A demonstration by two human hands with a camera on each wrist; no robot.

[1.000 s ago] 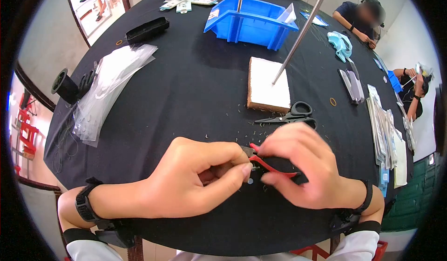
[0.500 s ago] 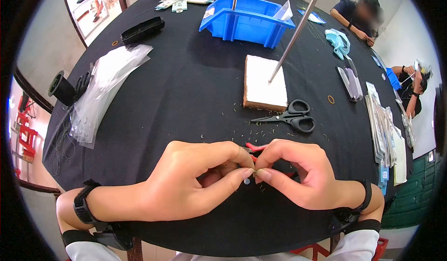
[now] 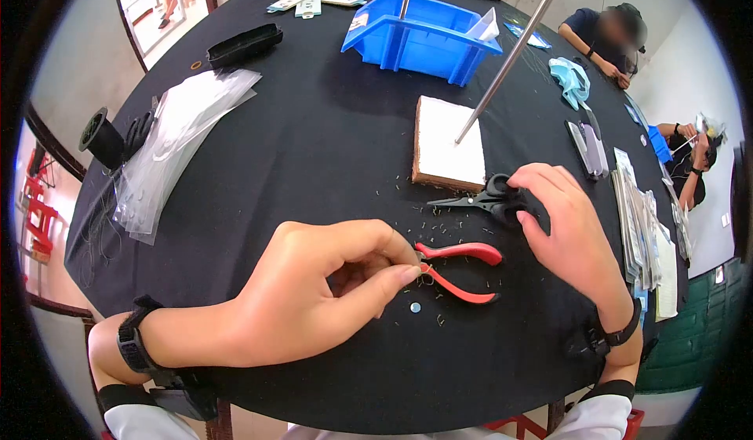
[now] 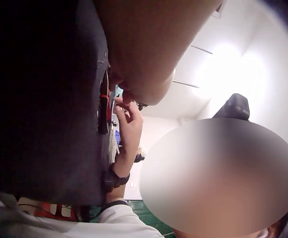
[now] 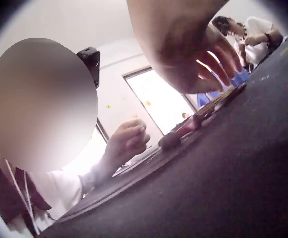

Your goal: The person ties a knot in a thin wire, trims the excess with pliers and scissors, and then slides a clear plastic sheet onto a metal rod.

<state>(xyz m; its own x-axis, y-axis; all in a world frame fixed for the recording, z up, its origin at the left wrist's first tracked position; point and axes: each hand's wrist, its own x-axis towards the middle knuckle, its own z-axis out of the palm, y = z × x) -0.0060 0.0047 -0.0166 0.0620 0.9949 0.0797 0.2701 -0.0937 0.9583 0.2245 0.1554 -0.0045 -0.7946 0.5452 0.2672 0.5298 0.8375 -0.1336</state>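
Observation:
In the head view my left hand (image 3: 321, 295) pinches something tiny between thumb and forefinger; it is too small to make out. Red-handled pliers (image 3: 463, 250) lie on the cloth just right of those fingertips, handles spread, their tip partly hidden by the hand. My right hand (image 3: 569, 232) is at the black scissors (image 3: 486, 198), its fingers and thumb on either side of the handle loops; whether they grip is not clear. A small pale disc (image 3: 415, 307) lies below the left fingertips. The right wrist view shows my right hand (image 5: 196, 59) low over the table.
A white-topped block (image 3: 451, 146) with a metal rod stands behind the scissors, and a blue bin (image 3: 423, 44) beyond it. Plastic sleeves (image 3: 184, 146) and a black spool (image 3: 102, 138) lie left. A stapler (image 3: 588, 148) and packets (image 3: 642, 228) lie right. Small clippings are scattered mid-table.
My right hand first met the left fingertips, then moved away right and up to the scissors, uncovering the pliers. My left hand keeps its pinch in nearly the same place.

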